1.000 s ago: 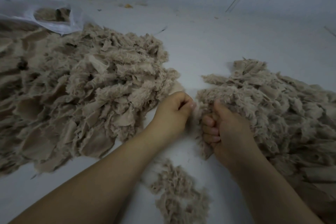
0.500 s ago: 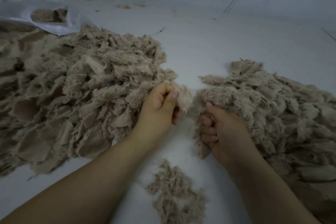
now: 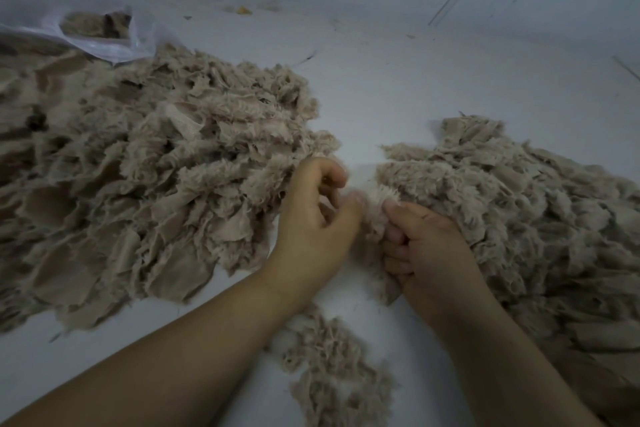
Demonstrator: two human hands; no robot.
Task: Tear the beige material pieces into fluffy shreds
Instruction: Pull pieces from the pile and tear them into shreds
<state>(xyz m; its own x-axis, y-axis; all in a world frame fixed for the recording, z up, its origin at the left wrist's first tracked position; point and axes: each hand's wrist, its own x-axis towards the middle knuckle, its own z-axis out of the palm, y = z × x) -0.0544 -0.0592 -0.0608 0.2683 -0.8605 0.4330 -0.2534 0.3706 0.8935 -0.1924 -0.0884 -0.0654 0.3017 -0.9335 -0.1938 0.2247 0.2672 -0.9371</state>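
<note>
Fuzzy beige piece pinched between left hand, right hand

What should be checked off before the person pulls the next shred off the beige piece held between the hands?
1. Right hand grips the beige piece with curled fingers: ok.
2. Left hand has hold of the piece's fluffy edge: cannot tell; thumb and fingertips meet it, but blur hides the pinch.
3. Bare white surface free between the two piles for pulling apart: ok.
4. Small shred pile lies below the hands, ready to take the next tuft: ok.
5. Left pile and right pile stay apart, not mixed: ok.
6. Piece is separate from the right pile: cannot tell; it lies against it.
</note>
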